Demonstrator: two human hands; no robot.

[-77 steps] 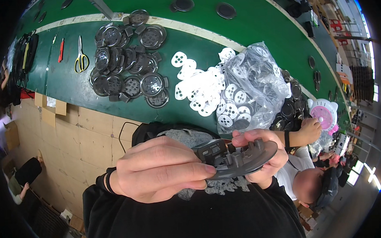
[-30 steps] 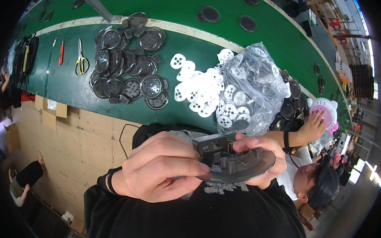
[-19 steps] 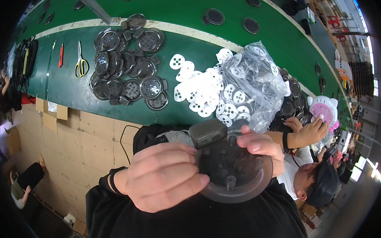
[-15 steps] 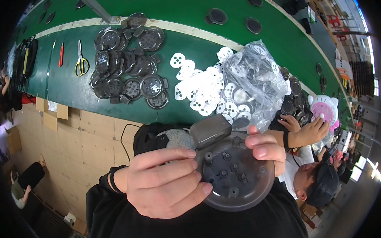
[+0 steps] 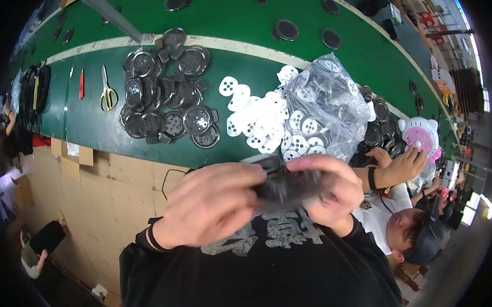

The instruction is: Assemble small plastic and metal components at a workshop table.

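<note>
Between my two hands is a dark, see-through round plastic housing (image 5: 283, 189) with a boxy tab, tilted and smeared by motion. My left hand (image 5: 210, 204) is closed on its left side by the tab. The fingers of my right hand (image 5: 333, 191) grip its right edge. Beyond my hands, on the green table, lies a heap of white discs with dark holes (image 5: 258, 117). A clear plastic bag (image 5: 329, 103) with more such discs lies against that heap. To the left stands a pile of similar dark round housings (image 5: 169, 96).
Scissors with yellow handles (image 5: 108, 96) and a red tool (image 5: 81, 84) lie at the far left. Across a pale strip, a green belt (image 5: 224, 23) carries scattered dark housings. At right, a co-worker's arm (image 5: 392, 174) reaches near a pink and white fan (image 5: 420, 137).
The housing has turned from facing me with its inner posts to a tilted, nearly edge-on pose, and sits slightly higher. Both hands turned with it and kept their hold.
</note>
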